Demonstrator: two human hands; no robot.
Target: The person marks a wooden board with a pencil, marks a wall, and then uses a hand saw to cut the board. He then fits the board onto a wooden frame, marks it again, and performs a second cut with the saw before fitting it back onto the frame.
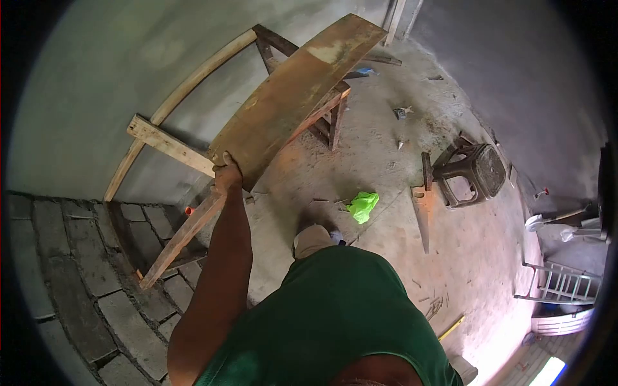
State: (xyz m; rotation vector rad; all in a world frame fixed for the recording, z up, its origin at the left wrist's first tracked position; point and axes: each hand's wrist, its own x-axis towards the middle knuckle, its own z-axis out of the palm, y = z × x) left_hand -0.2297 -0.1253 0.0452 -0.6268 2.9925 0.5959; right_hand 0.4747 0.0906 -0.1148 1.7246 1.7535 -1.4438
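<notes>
My left hand (pixel 227 175) grips the near end of a wide, worn wooden board (pixel 283 103), with the thumb on top and the other fingers mostly hidden. The board slants away to the upper right over a wooden trestle (pixel 335 106). Beside my hand, a short plank (pixel 170 145) crosses a long pole (pixel 187 87) that leans along the wall. Below my hand, a narrow wooden piece (pixel 183 241) slopes down toward the block wall. My right hand is out of view.
A handsaw (pixel 422 215) lies on the concrete floor near an overturned plastic stool (pixel 473 174). A bright green plastic bag (pixel 364 207) is near my feet. Wood scraps lie about. Grey blocks (pixel 84 257) form the left side; a metal ladder (pixel 563 284) is at the right.
</notes>
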